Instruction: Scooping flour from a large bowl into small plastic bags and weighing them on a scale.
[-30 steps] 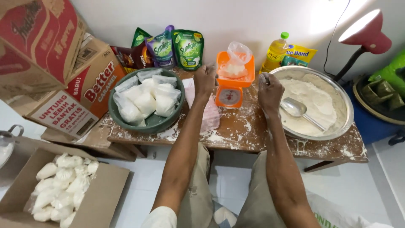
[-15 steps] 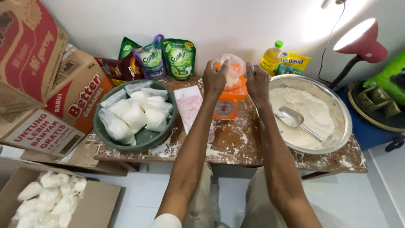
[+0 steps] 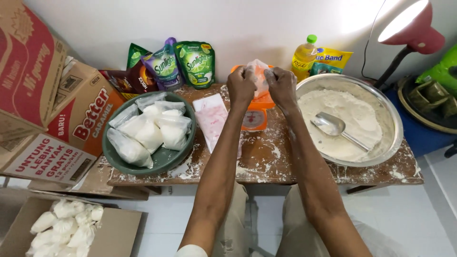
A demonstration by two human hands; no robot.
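Left hand (image 3: 241, 84) and right hand (image 3: 281, 85) pinch shut the small clear flour-filled plastic bag (image 3: 258, 71) above the orange kitchen scale (image 3: 254, 114); soft, slumping, best gripped at neck.

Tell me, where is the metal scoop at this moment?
In the head view, the metal scoop lies on the flour inside the big steel bowl, at the table's right side, beside the person's right hand.

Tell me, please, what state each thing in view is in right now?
Left hand: closed on the plastic bag's top.
Right hand: closed on the bag's top.
Plastic bag: held above the scale.
Orange scale: upright on the table.
Metal bowl: holds flour.
Scoop: lying in the flour.
Green bowl: full of filled bags.
Oil bottle: upright, capped.
Lamp: on.
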